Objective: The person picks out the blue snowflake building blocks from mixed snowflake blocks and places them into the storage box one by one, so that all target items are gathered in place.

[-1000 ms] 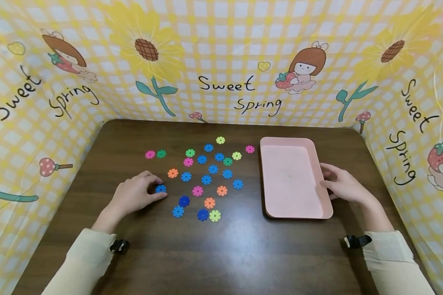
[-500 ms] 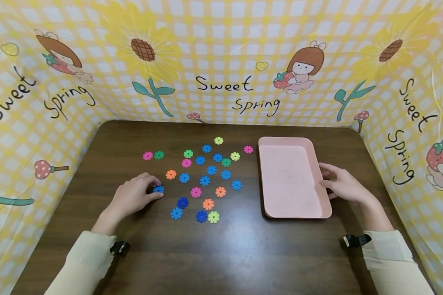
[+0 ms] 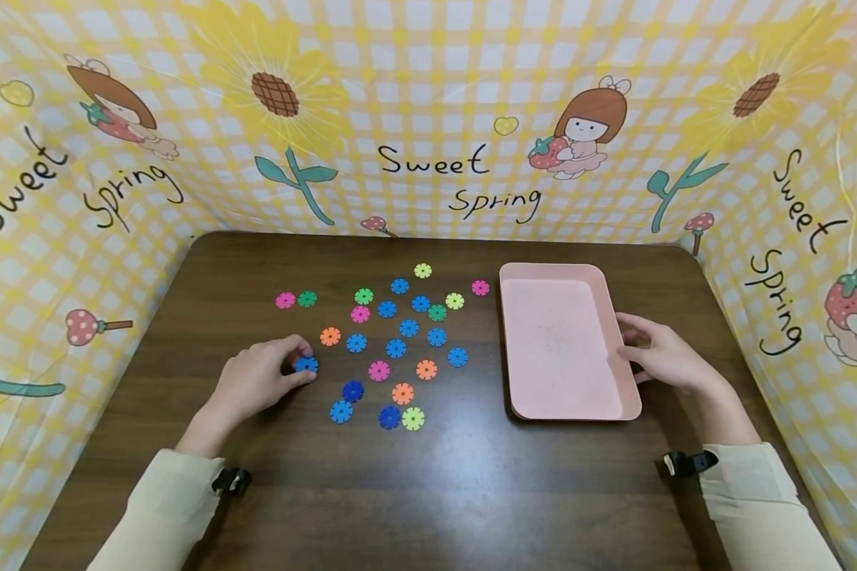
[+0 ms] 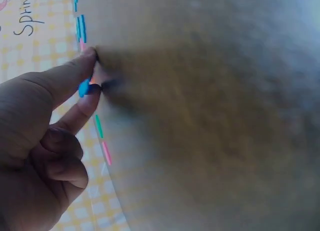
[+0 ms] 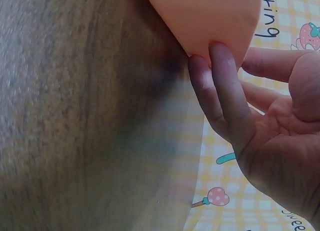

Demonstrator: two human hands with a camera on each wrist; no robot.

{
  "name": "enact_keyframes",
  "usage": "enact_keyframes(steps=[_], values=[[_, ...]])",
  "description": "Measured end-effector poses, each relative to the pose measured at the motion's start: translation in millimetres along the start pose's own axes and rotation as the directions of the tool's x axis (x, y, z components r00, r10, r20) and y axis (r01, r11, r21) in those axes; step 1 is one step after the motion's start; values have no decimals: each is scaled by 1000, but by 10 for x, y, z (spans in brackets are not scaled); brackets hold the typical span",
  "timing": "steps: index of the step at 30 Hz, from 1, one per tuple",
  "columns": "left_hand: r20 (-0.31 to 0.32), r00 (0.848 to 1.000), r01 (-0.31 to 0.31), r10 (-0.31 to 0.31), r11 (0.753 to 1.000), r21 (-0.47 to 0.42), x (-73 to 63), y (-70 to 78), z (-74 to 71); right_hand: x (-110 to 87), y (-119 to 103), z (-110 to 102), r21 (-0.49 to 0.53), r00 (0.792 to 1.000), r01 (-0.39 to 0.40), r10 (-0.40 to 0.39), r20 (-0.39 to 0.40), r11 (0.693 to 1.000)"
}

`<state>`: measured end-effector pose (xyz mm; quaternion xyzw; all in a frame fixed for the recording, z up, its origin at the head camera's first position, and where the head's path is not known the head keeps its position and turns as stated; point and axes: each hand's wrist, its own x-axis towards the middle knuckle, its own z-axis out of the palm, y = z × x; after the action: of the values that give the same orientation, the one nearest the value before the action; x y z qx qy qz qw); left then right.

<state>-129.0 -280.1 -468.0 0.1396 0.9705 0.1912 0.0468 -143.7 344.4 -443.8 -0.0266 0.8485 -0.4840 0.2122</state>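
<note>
- While almost nothing shifts across the last second, my left hand (image 3: 255, 376) keeps its pinch on a blue disc (image 3: 305, 365), near the orange disc (image 3: 330, 336) and well apart from the pink tray (image 3: 560, 349); I judge the work paused on this piece.
- My right hand (image 3: 666, 358) stays put, fingers curled to grip the tray's right side.
- On my left wrist feed I see two fingers folded toward the palm, which the head view hides.
- Only the right wrist feed shows me fingertips (image 5: 200, 75) pressed to the tray's outer wall.
</note>
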Motion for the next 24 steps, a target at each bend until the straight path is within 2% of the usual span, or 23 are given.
enact_keyframes(steps=[7,13,17,24], values=[[-81,997,-7,3,999,-48,-43,-23,34,8,3,5,6,1000,2,-2,-7,1000],[-79,997,-35,25,992,-124,-43,11,40,4,11,13,9,1000,-5,5,-8,1000],[-75,996,-58,45,983,-174,-34,70,37,3,19,12,7,1000,-6,6,-7,1000],[-120,988,-121,94,962,-243,31,251,9,-2,30,-5,2,1000,-5,5,-13,1000]])
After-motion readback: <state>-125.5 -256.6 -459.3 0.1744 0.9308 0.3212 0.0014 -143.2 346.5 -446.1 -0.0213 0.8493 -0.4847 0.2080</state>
